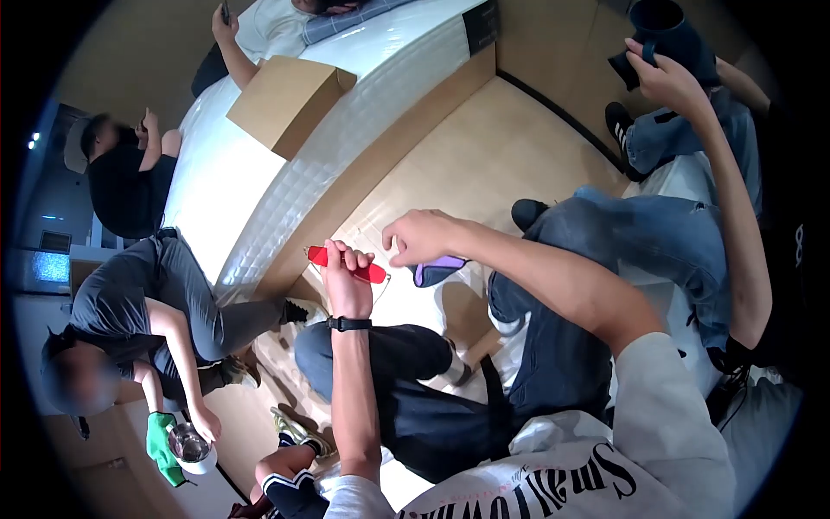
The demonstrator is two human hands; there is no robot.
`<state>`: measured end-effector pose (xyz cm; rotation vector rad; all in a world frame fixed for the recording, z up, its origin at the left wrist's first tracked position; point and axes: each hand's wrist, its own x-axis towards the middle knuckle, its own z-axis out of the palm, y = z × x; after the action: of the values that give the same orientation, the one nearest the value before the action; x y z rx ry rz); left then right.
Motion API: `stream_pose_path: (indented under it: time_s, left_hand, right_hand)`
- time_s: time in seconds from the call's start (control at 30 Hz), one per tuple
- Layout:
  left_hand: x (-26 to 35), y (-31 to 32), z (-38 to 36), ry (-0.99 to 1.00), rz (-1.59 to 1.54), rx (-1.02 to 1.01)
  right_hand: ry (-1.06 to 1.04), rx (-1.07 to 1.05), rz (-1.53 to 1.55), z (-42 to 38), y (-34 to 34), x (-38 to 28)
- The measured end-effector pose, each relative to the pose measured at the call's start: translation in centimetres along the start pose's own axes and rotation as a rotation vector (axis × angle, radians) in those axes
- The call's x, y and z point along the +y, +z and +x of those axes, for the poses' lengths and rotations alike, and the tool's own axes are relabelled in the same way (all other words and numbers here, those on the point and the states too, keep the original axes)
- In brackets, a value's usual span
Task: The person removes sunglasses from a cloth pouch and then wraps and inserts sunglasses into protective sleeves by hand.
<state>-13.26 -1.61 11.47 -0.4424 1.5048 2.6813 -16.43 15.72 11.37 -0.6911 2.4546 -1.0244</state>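
A red elongated object [370,272] with thin metal ends lies in my left hand [347,275], whose fingers are wrapped round it; a dark band circles that wrist. To its right, my right hand [419,236] hangs with bent fingers, apart from the red object. What is between its fingertips, if anything, cannot be made out. Just below and beyond my right hand is a purple and dark item [438,271], partly covered by the hand.
A cardboard box [290,99] stands on a white mattress [216,173]. At lower left a person holds a metal bowl [189,443] and a green cloth [162,447]. At upper right a person's hand holds a dark mug [661,35]. More people sit around.
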Motion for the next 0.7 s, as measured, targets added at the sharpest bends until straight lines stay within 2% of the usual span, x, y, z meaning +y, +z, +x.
stream_pose_path:
  time_s: [0.07,0.13,0.2,0.27,0.3,0.33,0.4,0.47,0.5,0.53,0.57,0.6,0.63,0.67,0.7]
  left_hand:
    - [-1.0,-2.0,-0.2,-0.048,-0.014,-0.022]
    - [-3.9,-4.6,0.0,-0.120,0.017,0.108]
    - [-7.0,-7.3,0.1,-0.247,0.034,0.133]
    - [-9.2,-8.2,-0.6,-0.342,-0.005,0.192]
    - [-9.0,-8.4,-1.7,-0.424,-0.004,0.216]
    - [-8.8,-7.6,-1.3,-0.482,-0.022,0.218]
    - [-7.9,-6.8,-1.2,-0.491,-0.045,0.168]
    - [-7.7,-6.9,-0.2,-0.614,-0.141,0.228]
    - [-7.8,-7.0,0.1,-0.624,-0.158,0.212]
    - [-7.6,-7.1,0.3,-0.636,-0.174,0.196]
    - [-7.2,-7.1,0.4,-0.686,-0.220,0.220]
    - [-6.6,-7.1,0.7,-0.730,-0.267,0.235]
    - [-5.9,-6.7,1.0,-0.727,-0.311,0.268]
    - [-6.1,-7.5,1.5,-0.719,-0.383,0.145]
    - [-6.0,-7.6,2.0,-0.722,-0.404,0.201]
  right_hand:
    - [0.025,0.037,0.064,1.0,1.7,2.4]
    - [0.133,0.409,0.671,1.6,7.7,8.0]
    - [0.562,0.267,0.302,1.6,15.8,15.8]
    - [0.311,-0.033,0.065,2.3,19.3,16.3]
    - [0.409,-0.017,0.108,3.8,21.9,16.9]
    - [0.551,-0.095,0.168,5.3,21.7,16.3]
    - [0.592,-0.212,0.183,7.6,27.5,20.7]
    - [0.482,-0.253,0.155,7.7,34.5,26.3]
    - [0.618,-0.244,0.096,8.3,33.1,25.0]
    - [0.595,-0.223,0.023,9.0,32.7,25.1]
    - [0.708,-0.238,0.022,9.9,33.7,25.8]
    - [0.599,-0.252,-0.086,9.7,38.4,29.6]
    - [0.708,-0.368,-0.004,10.9,37.8,30.0]
    - [0.739,-0.412,-0.018,11.8,37.8,30.6]
    - [0.768,-0.457,-0.033,12.7,37.9,31.3]
